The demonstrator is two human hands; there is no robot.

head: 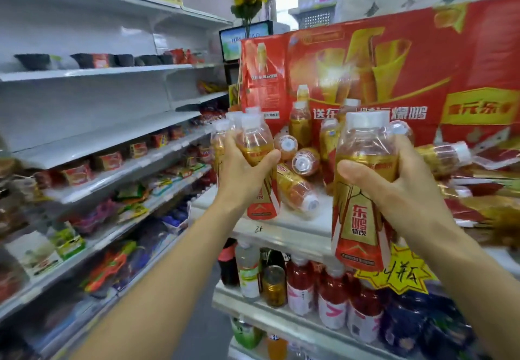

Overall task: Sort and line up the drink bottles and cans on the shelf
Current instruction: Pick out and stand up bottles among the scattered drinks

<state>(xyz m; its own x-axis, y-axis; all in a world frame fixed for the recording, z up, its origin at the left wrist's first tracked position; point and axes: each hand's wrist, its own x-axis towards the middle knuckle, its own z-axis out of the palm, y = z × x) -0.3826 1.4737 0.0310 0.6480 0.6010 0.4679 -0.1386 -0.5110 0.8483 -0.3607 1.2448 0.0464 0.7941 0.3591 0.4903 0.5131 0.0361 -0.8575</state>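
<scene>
The left hand grips two amber-filled energy-drink bottles; the right hand clasps another bottle above the shelf.

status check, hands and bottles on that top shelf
Left hand grips upright gold-and-red plastic drink bottle. Right hand grips another. Toppled bottles clutter white top shelf.

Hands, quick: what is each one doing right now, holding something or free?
Left hand: grips a gold-and-red drink bottle, upright at the shelf.
Right hand: grips another bottle of the same drink, lifted nearer the camera.
</scene>
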